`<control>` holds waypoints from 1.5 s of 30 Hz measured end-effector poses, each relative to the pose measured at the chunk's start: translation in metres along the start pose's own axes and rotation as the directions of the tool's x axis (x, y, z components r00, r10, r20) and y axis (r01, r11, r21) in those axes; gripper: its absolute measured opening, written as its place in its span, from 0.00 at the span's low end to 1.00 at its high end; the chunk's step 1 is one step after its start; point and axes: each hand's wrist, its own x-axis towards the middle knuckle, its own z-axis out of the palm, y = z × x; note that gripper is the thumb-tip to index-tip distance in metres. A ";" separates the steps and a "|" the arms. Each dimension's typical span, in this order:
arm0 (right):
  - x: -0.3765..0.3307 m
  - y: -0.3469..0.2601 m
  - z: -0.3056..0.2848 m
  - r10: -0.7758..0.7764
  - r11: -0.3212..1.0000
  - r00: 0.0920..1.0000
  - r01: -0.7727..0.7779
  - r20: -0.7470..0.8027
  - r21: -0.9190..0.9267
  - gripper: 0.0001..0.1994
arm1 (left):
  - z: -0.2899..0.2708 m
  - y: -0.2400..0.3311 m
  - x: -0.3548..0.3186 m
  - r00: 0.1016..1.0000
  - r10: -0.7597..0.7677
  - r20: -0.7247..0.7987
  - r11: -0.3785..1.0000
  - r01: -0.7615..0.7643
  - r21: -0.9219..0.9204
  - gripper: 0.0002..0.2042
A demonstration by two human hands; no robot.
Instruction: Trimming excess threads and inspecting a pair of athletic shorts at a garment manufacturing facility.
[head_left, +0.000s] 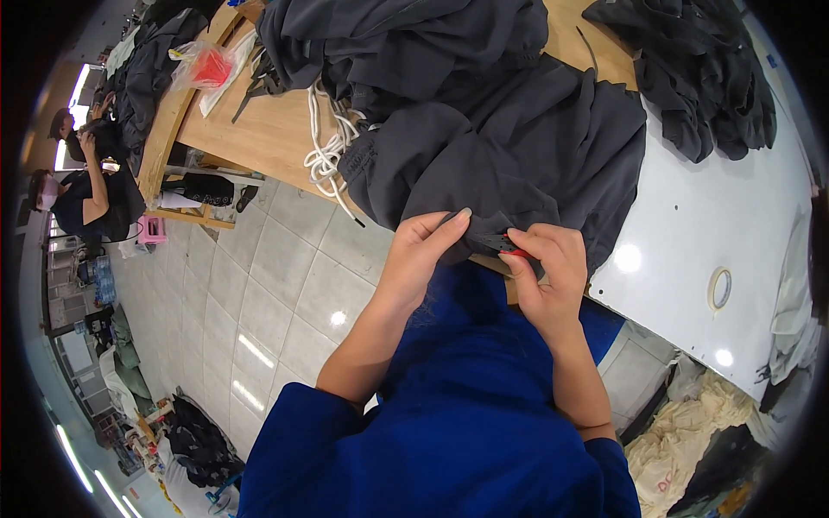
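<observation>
Reading this off the head view from my end: dark grey garment (509, 164) lies bunched on the wooden table (276, 125), near part hanging over the edge just in front of the wearer. Left hand (414, 259) has a bit of its near edge pinched, thumb on top. Right hand (551, 268) is closed round a small red-and-black tool (515, 252), snips by the look of it, tip toward the left thumb. Can't see exactly what the tip touches.

Handling, my judgement: cloth is soft, limp, light at the edge; the bulk probably drags a bit. Not fragile, but folds will slide. I'd grip close to the tip and pull the edge taut, no fistfuls. Tool looks light and stiff; I'd hold it by the red part, fingers off the tip. White cord (321, 160) lies loose beside the cloth, at its left.
</observation>
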 end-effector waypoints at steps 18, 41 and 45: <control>-0.008 -0.004 -0.001 0.279 0.884 0.953 -0.303 0.117 0.357 0.25 | -0.002 -0.006 0.000 1.000 -0.008 -0.029 1.000 0.008 0.000 0.11; -0.008 -0.003 -0.002 0.369 0.882 0.882 -0.432 0.291 0.189 0.07 | -0.042 -0.010 -0.026 0.851 0.524 -0.042 0.768 -0.450 0.456 0.13; -0.019 0.005 -0.003 0.379 0.869 0.859 -0.458 0.343 0.188 0.02 | -0.091 0.005 0.009 0.645 0.601 -0.472 0.783 -0.354 0.512 0.18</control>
